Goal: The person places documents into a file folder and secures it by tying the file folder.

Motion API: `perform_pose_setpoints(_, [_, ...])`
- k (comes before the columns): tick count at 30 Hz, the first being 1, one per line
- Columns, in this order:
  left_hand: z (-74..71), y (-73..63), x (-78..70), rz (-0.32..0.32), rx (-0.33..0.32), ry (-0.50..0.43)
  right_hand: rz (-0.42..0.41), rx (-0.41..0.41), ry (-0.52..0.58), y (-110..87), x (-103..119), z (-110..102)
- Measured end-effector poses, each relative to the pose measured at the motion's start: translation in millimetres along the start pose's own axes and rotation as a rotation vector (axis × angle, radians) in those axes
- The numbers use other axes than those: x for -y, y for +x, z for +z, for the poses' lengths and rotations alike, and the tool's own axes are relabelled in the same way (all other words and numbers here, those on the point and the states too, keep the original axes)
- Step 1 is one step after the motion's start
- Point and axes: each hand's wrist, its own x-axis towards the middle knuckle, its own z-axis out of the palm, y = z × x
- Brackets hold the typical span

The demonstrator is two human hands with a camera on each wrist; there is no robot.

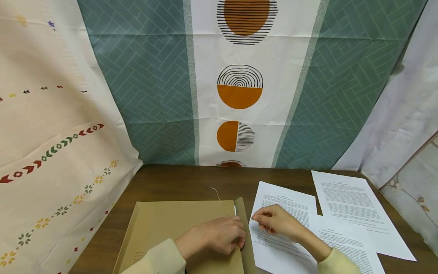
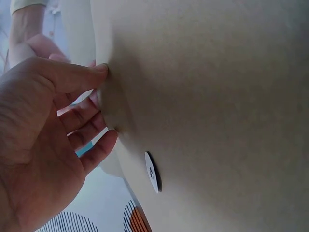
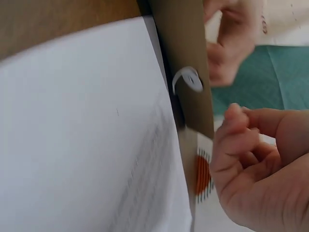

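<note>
Left hand point(image 1: 224, 234): back uppermost, thumb opposed to fingers, pinching. Right hand point(image 1: 279, 220): near the left, fingers curled inward, thumb tip close to index fingertip.

Brown envelope point(image 1: 178, 217): near edge out of frame in the head view; its red marks point(image 1: 138, 255) too small to read from here. White sliver point(image 1: 235, 210) by the flap point(image 1: 247, 236): remainder hidden. String point(image 1: 216, 193): near end lost behind the envelope. Printed sheets point(image 1: 291, 207): lines illegible, blurred in the right wrist view. Right hand point(image 1: 278, 221): can't tell whether fingertips pinch anything.
</note>
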Motion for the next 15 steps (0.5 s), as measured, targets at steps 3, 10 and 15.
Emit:
perform_pose_setpoints(3, [1.7,0.5,0.2,0.005,0.006,-0.003,0.012,-0.01,-0.021,-3.9,-2.4,-14.3])
perform_pose_setpoints(10, [7.3,0.6,-0.2,-0.004,0.027,-0.023,0.034,0.034,-0.027,-22.0,-9.6,-57.0])
perform_pose_setpoints(15, [7.4,0.3,-0.3,-0.009,0.029,-0.015,0.049,0.05,-0.07,-39.9,-13.1,-93.8])
